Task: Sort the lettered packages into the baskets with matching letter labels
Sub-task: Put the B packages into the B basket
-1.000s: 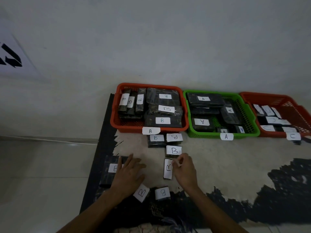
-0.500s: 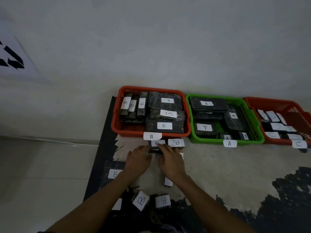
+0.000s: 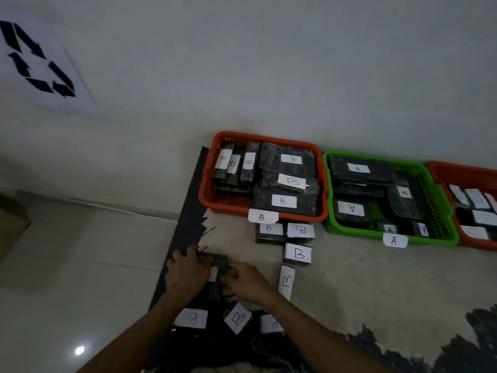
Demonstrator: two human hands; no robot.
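Note:
Both hands meet on one dark wrapped package at the mat's left edge. My left hand grips its left side and my right hand grips its right side; its label is mostly hidden. Several loose B packages lie around: two side by side under the B basket, one below them, an upright one, and three near my forearms. The red B basket holds several B packages. The green A basket holds A packages.
A second red basket with white-labelled packages sits at the far right, partly cut off. The baskets stand against a white wall. Tiled floor lies left of the black and cream mat. A cardboard box corner shows at the far left.
Both hands have pulled back from the B packages below the basket and moved left. They now hold the dark package at the mat's left edge. The view has tilted.

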